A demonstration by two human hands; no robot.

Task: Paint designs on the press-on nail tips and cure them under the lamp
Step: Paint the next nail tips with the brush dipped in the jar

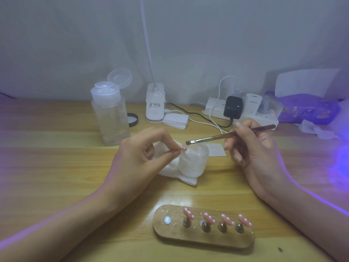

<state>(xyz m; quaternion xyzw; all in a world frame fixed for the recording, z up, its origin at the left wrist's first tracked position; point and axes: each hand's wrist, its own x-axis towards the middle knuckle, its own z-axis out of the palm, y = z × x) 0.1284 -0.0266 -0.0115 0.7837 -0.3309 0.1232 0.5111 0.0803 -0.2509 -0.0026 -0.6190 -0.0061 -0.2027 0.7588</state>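
Nearest us sits the wooden holder [203,239] with four painted tips [217,219] upright on pegs — kept clear, we judge. Our left hand [141,157] pinches a fifth nail tip [184,147] over the jar [193,157]; our right hand [251,146] grips the brush [226,136], bristles beside it.

I see four pink tips [188,214] with white dots on a brown stand [170,231]. The tabletop [56,167] shows pale yellow wood grain. The brush [217,137] is reddish brown, the charger [232,107] black, the tissue pack [306,108] purple.
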